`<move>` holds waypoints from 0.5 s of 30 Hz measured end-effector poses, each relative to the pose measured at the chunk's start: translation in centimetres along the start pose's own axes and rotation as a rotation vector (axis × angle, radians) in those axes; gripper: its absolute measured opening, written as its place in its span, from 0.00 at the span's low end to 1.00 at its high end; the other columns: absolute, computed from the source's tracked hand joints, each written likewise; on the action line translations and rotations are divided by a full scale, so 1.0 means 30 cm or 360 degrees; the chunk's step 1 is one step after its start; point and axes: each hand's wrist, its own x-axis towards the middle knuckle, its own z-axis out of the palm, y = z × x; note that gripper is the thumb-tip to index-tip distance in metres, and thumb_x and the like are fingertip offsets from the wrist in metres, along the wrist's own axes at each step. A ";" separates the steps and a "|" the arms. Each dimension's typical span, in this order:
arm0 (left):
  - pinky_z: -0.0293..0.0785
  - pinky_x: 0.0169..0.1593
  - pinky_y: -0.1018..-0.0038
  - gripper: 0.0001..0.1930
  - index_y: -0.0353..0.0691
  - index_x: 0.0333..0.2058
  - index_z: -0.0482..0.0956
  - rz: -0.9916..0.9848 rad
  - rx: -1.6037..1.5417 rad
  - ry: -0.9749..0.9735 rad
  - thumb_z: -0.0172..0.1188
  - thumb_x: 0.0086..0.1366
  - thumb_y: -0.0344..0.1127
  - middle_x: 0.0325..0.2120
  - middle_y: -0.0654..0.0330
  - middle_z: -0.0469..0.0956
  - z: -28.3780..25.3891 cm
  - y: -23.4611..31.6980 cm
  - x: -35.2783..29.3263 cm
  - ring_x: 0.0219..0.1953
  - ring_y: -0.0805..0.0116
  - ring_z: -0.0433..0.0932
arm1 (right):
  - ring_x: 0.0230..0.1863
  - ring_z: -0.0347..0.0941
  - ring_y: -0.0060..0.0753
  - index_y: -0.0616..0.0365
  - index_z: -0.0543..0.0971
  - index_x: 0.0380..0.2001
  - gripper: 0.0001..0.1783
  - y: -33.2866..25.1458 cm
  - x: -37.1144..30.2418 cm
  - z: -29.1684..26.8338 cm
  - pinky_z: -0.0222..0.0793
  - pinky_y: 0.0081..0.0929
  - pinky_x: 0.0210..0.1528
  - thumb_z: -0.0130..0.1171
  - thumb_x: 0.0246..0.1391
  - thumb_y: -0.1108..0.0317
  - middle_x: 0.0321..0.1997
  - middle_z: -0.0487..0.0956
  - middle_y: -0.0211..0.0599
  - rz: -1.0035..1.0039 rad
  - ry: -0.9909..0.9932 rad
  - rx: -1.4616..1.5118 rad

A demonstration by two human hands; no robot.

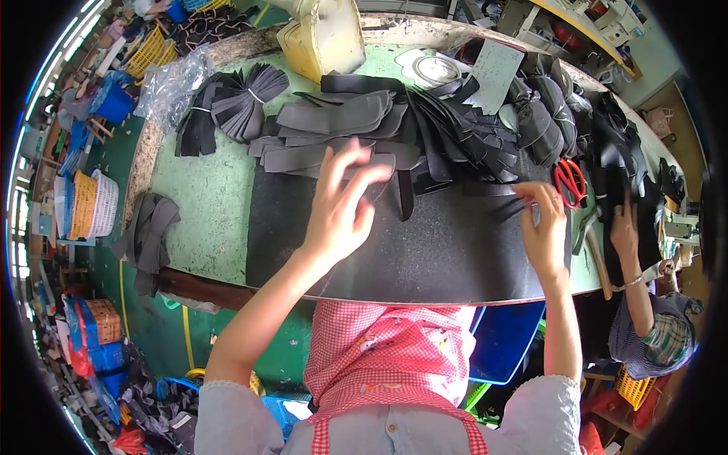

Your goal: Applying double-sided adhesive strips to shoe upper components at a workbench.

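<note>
My left hand (340, 208) is raised over a black mat (394, 258), its fingers curved and spread, with nothing visible in them. Just beyond it lie stacked dark grey cut pieces (334, 117) that look like fabric or leather. My right hand (544, 227) is at the mat's right side, fingertips pinching the end of a narrow black cut strip (489, 189). Another dark strip (406, 195) hangs down from the stack between my hands. A fanned pile of black strips (462, 136) lies beyond my right hand.
Red-handled scissors (570, 183) and a wooden-handled hammer (597, 254) lie to the right. Tied bundles (246, 102), a yellow container (322, 38) and a clear plastic bag (174, 87) stand at the back. Grey pieces (148, 231) drape at the left edge. A co-worker's hand (626, 231) works at right.
</note>
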 end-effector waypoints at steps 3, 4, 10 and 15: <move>0.74 0.58 0.55 0.15 0.43 0.36 0.79 -0.0029 0.0059 0.0226 0.59 0.50 0.19 0.38 0.54 0.74 -0.090 -0.047 -0.025 0.43 0.52 0.76 | 0.38 0.81 0.38 0.60 0.81 0.42 0.14 -0.164 0.009 0.048 0.77 0.33 0.43 0.56 0.54 0.84 0.37 0.82 0.41 0.0139 -0.0148 0.0521; 0.73 0.59 0.57 0.17 0.42 0.42 0.80 0.0025 0.0074 0.0295 0.61 0.52 0.21 0.42 0.54 0.76 -0.114 -0.088 0.020 0.47 0.51 0.76 | 0.39 0.81 0.40 0.60 0.82 0.43 0.14 -0.204 0.026 0.090 0.78 0.34 0.44 0.57 0.54 0.84 0.37 0.82 0.42 0.0009 -0.0190 0.0609; 0.74 0.61 0.59 0.20 0.39 0.53 0.84 -0.0164 0.0172 -0.0051 0.71 0.62 0.35 0.50 0.51 0.85 -0.105 -0.253 0.211 0.53 0.53 0.83 | 0.45 0.80 0.48 0.58 0.80 0.41 0.16 -0.410 0.227 0.292 0.74 0.41 0.53 0.59 0.47 0.83 0.42 0.82 0.40 -0.0702 0.0015 0.0802; 0.77 0.57 0.65 0.18 0.39 0.50 0.87 -0.0301 -0.0188 -0.0030 0.69 0.60 0.27 0.47 0.54 0.87 -0.119 -0.271 0.174 0.50 0.58 0.84 | 0.53 0.76 0.44 0.59 0.79 0.48 0.19 -0.426 0.306 0.463 0.69 0.38 0.58 0.59 0.50 0.76 0.50 0.80 0.40 -0.0608 0.0134 0.0359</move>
